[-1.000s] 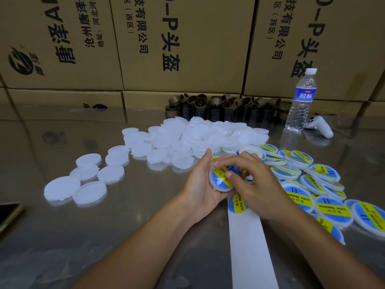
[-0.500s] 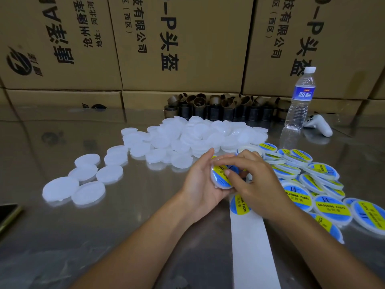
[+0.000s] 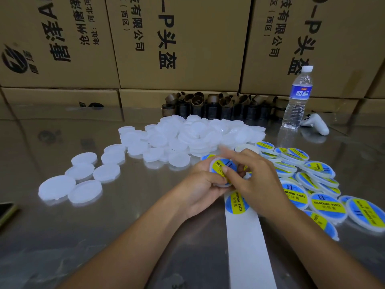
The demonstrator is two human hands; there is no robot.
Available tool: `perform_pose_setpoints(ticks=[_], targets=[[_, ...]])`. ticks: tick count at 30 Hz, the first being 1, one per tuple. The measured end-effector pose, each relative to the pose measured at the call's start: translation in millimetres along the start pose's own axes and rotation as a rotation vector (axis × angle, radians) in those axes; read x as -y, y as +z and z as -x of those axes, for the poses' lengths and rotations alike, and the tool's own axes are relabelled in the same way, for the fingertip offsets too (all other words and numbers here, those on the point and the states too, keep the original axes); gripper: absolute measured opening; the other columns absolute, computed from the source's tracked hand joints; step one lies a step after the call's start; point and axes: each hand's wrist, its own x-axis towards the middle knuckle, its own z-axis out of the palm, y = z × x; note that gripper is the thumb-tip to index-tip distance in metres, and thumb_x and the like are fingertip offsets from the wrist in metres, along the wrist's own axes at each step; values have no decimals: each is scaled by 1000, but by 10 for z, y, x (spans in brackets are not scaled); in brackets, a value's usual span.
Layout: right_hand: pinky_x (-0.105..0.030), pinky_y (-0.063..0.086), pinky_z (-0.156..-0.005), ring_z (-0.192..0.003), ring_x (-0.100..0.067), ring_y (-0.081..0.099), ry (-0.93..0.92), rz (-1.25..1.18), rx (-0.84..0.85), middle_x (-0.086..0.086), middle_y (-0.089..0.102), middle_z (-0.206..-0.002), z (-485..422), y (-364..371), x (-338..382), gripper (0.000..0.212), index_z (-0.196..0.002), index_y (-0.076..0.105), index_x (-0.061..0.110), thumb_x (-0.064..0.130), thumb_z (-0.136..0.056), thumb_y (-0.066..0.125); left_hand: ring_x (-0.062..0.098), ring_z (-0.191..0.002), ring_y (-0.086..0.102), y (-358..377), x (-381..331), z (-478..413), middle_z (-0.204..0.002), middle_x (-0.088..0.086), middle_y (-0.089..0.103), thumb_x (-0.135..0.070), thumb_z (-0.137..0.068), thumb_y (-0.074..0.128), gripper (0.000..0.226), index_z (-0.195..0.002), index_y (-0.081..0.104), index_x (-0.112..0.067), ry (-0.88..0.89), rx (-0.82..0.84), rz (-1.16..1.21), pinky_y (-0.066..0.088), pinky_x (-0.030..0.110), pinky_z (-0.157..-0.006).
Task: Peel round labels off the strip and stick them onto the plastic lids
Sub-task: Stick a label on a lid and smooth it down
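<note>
Tall brown cardboard boxes (image 3: pixel 183 38) printed with black characters form a wall behind the shiny grey metal counter (image 3: pixel 62 236). On the counter's far middle lies a loose heap of plain round white plastic lids (image 3: pixel 198 134), with a few more spread flat toward the left. To the right, just beside the forearm, overlapping labelled lids (image 3: pixel 325 203) show blue-and-yellow stickers reading "SOLDERING PASTE". A long white paper backing strip (image 3: pixel 248 247) runs from the bottom edge up under the hands. The left hand (image 3: pixel 200 188) is curled round one white plastic lid with a label (image 3: pixel 218 167), cupping it from below and from the left, tilted toward the camera, above the counter and just in front of the heap. The right hand (image 3: pixel 256 180) pinches the same lid from the right, its thumb pressed on the yellow band of the sticker and its fingers bent round the far edge; the forefinger is blurred. A clear water bottle with a blue wrapper (image 3: pixel 298 97) stands upright at the far right, near a row of brown cardboard tube cores (image 3: pixel 218 105) against the boxes. A white handheld controller (image 3: pixel 316 124) lies just beside the bottle. One round blue-and-yellow label (image 3: pixel 236 203) sits on the strip's upper end, partly under the right hand. A dark phone (image 3: pixel 6 211) shows at the left edge.
</note>
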Motion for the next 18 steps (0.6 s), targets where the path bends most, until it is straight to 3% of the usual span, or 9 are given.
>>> perform_pose_setpoints(ticks=[4,7,10,14,18], targets=[[-13,45,-58,-59,-8,53,96,-147,-55,6,60,-70,-19,-22,-15,82,-128,34,56,13,-74,77,22,-89,71,-12,27,-8,-93,12,72,26,-86,31,45,-107,58,-4,-6,-32,16,58,31,-82],[-13,48,-54,-54,-8,59,172,-186,-125,9,56,-85,-19,-24,-29,87,-133,32,51,13,-71,80,21,-87,71,-30,46,-27,-88,8,74,18,-91,39,36,-103,61,-8,-2,-71,14,59,32,-79],[-17,49,-52,-54,-6,59,255,-262,-140,4,55,-90,-28,-49,-43,70,-131,43,37,16,-74,78,25,-93,70,-29,49,-22,-98,13,72,4,-95,47,23,-103,63,-9,6,-104,10,58,38,-83],[-27,55,-55,-65,-16,64,272,-320,-33,-10,62,-89,-32,-41,-21,31,-105,58,35,22,-80,72,21,-90,72,-34,31,-17,-97,10,74,-14,-99,45,21,-99,66,-10,38,-112,35,60,34,-72],[-23,52,-66,-78,-14,64,258,-306,-72,-3,64,-84,-48,-27,-38,23,-98,59,34,29,-80,71,17,-89,70,-38,31,-20,-97,6,74,-22,-85,53,20,-98,66,-14,134,-113,-10,57,29,-79]])
